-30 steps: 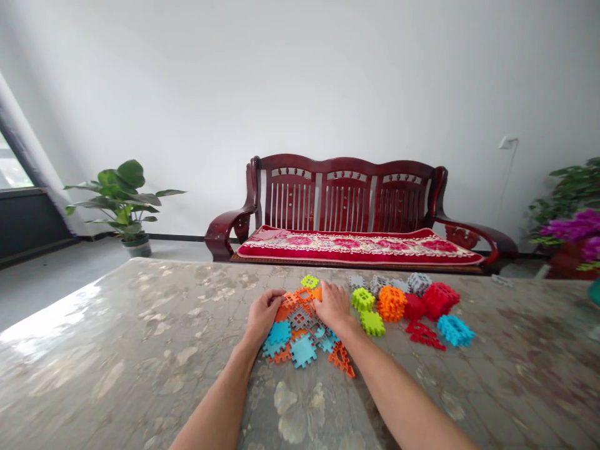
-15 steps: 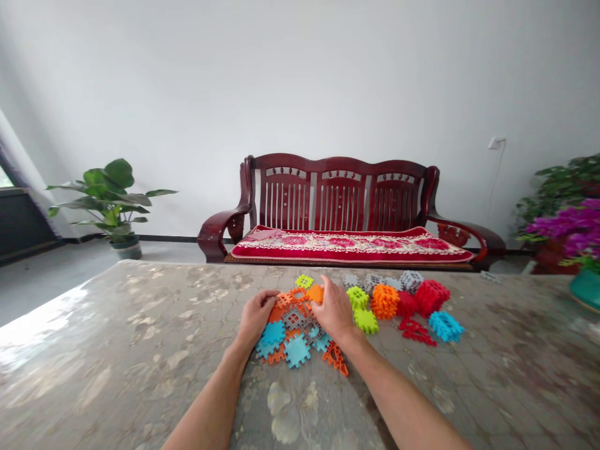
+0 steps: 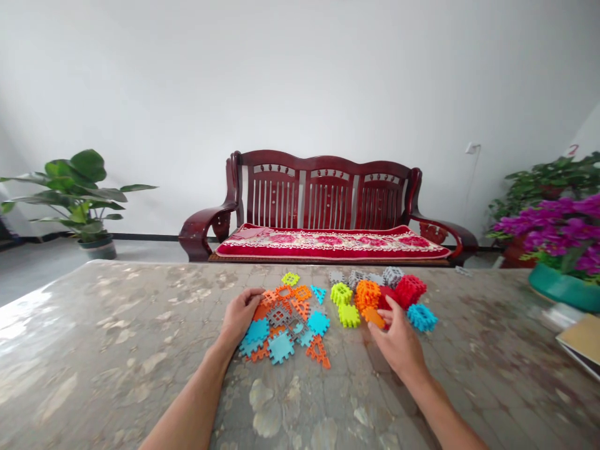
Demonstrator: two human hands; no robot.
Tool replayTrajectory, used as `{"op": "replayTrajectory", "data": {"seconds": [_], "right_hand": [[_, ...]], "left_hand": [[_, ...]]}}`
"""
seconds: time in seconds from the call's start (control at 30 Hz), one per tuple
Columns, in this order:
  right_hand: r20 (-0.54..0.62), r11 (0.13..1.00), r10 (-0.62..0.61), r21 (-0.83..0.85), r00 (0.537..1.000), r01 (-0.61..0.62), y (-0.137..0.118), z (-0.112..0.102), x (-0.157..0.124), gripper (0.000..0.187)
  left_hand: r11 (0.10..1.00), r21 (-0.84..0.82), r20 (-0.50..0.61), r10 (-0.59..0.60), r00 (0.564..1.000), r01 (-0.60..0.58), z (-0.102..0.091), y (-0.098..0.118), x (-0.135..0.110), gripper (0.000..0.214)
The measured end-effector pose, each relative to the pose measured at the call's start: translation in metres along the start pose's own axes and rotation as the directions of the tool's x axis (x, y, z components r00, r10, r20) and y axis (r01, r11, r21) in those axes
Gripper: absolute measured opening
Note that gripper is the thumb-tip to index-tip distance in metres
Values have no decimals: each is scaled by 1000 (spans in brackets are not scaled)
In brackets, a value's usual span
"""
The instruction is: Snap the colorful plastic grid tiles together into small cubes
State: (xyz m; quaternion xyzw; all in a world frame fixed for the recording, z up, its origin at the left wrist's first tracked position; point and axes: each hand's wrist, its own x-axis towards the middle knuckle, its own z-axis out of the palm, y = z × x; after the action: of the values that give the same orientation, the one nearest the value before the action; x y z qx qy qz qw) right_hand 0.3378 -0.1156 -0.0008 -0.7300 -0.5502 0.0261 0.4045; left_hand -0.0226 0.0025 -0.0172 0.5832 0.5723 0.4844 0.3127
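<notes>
My right hand [image 3: 398, 337] pinches a solid orange puzzle tile [image 3: 374, 317] between thumb and fingers. The tile is just in front of a stack of orange tiles [image 3: 367, 294]. Lime green tiles [image 3: 349, 315] lie to its left, and red tiles [image 3: 411, 289] and a stack of blue tiles [image 3: 422, 317] to its right. My left hand [image 3: 240, 315] rests at the left edge of a loose heap of tiles, fingers together and curled against the orange ones [image 3: 269, 299]; what they grip is hidden. In the heap are light blue tiles [image 3: 281, 347], grey ones [image 3: 278, 314] and orange triangles [image 3: 319, 352].
Grey tiles [image 3: 392, 275] stand behind the sorted stacks. A patterned cover lies over the table [image 3: 154, 350]. At the right are a teal flowerpot [image 3: 560, 287] and a book-like item [image 3: 584, 340]. A wooden bench [image 3: 328, 187] stands beyond the table.
My right hand has carried the orange tile from the heap rightward to the orange stack. A blue triangle and a blue tile are now uncovered. My left hand stays by the heap; the view has turned right.
</notes>
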Motion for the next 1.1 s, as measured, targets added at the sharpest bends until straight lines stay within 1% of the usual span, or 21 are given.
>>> {"op": "replayTrajectory", "data": {"seconds": [0.17, 0.3, 0.4, 0.47, 0.57, 0.63, 0.73, 0.9, 1.0, 1.1], "right_hand": [[24, 981, -13, -194, 1000, 17, 2, 0, -1, 66], [18, 970, -63, -236, 998, 65, 3, 1, -2, 63], [-21, 962, -113, -253, 993, 104, 6, -6, 1, 50], [-44, 948, -136, -296, 990, 117, 10, -12, 5, 40], [-4, 922, -163, -356, 987, 151, 17, -19, 8, 33], [42, 912, -177, -368, 983, 180, 21, -20, 8, 34], [78, 893, -186, -403, 979, 202, 25, -19, 7, 38], [123, 865, -201, -442, 972, 235, 34, -15, 9, 36], [132, 866, -196, -442, 972, 234, 37, -15, 10, 35], [117, 866, -191, -446, 975, 224, 36, -17, 10, 35]], "left_hand": [[1000, -16, 5, -3, 1000, 3, 0, -2, 1, 34], [1000, -8, 6, -5, 1000, 5, 0, -2, 1, 35], [1000, 12, 15, -8, 1000, 8, 0, -1, 1, 36], [999, 32, 21, -6, 1000, 5, -1, 1, 1, 38], [999, 51, 29, 1, 1000, -2, -1, 2, 1, 40], [999, 52, 32, -1, 999, -1, -2, 2, 1, 40], [999, 53, 29, 2, 1000, -3, -2, 2, 1, 38], [999, 47, 43, 4, 999, -6, -1, -2, 2, 37], [1000, 27, 53, 2, 999, -3, -1, -5, 3, 38], [1000, 12, 61, 1, 998, -2, -1, -7, 4, 39]]}}
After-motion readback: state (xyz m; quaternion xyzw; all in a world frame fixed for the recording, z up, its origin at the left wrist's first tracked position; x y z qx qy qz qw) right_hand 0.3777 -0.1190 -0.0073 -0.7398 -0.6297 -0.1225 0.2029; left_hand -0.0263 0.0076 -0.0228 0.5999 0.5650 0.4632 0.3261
